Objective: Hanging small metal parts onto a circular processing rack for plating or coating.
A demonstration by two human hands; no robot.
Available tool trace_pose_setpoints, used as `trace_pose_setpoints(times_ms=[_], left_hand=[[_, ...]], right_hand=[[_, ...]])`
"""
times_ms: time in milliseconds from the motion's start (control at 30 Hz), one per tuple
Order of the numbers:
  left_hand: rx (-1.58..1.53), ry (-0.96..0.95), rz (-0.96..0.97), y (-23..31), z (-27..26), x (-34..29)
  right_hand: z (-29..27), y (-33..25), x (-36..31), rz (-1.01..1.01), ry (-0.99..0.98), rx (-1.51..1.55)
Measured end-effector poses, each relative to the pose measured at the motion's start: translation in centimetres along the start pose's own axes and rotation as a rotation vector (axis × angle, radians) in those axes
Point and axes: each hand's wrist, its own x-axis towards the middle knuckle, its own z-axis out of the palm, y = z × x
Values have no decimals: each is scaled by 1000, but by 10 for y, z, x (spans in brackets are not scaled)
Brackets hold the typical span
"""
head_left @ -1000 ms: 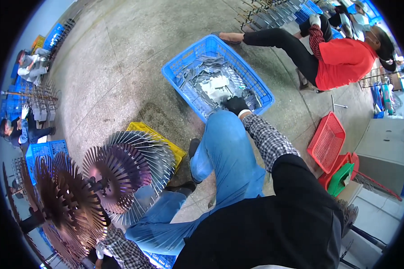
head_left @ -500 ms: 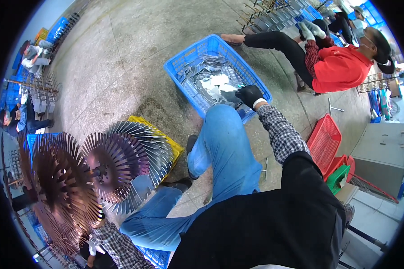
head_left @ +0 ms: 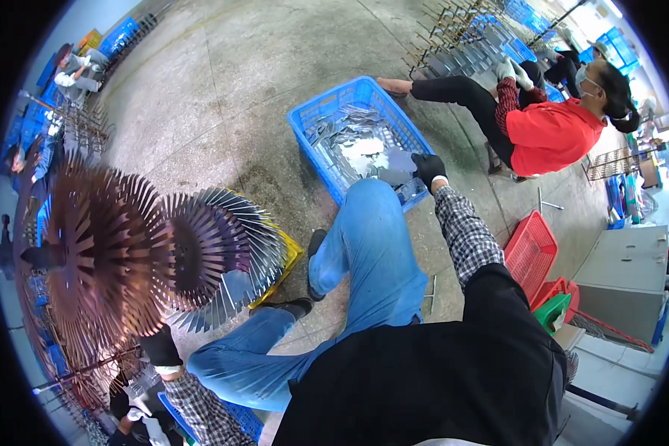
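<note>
My right hand (head_left: 429, 171), in a black glove, is closed on a thin metal plate (head_left: 402, 161) at the right side of a blue plastic basket (head_left: 302, 125). Loose shiny metal plates (head_left: 342, 126) lie in a heap inside that basket. On my left stands a rack of round tiers, with dark coppery blades (head_left: 108, 249) fanning out from a central shaft. Silvery plates (head_left: 264, 245) fan out on its far tier. Below the coppery tier is my left hand (head_left: 160, 346), also black-gloved. The blades hide its fingers, so its grip does not show.
Under the rack's far end sits a yellow crate (head_left: 293, 256). A person in a red top (head_left: 554, 134) sits at the right, beside racks of plates (head_left: 464, 59). Red baskets (head_left: 531, 253), a green basket (head_left: 551, 314) and a grey cabinet (head_left: 624, 256) stand at the right.
The plate in my right hand has come up toward the basket's right rim. My left glove shows more clearly below the rack. The coppery tier has shifted, and the whole view has moved slightly.
</note>
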Motion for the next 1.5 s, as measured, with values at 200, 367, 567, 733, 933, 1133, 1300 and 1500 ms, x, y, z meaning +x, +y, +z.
trace_pose_setpoints(times_ms=[200, 367, 567, 733, 933, 1133, 1300, 1500], left_hand=[[-652, -91, -418, 31, -106, 26], [-324, -10, -232, 27, -98, -9], [-849, -176, -533, 56, -151, 30], [-851, -148, -481, 68, -162, 38], [-1288, -146, -545, 119, -214, 61], [-1973, -366, -370, 211, -193, 149], [-2677, -1020, -518, 253, -137, 165], [-3116, -1242, -261, 264, -138, 154]], right_hand=[[13, 39, 38, -151, -82, -144], [13, 43, 40, -96, 7, -293], [15, 19, 17, -153, -21, -313], [12, 19, 17, -121, 23, -231], [-15, -55, -45, -255, -4, 20], [-28, -202, -166, -629, -394, 116], [1, -270, -246, -914, -755, -59], [17, -255, -255, -867, -801, -205]])
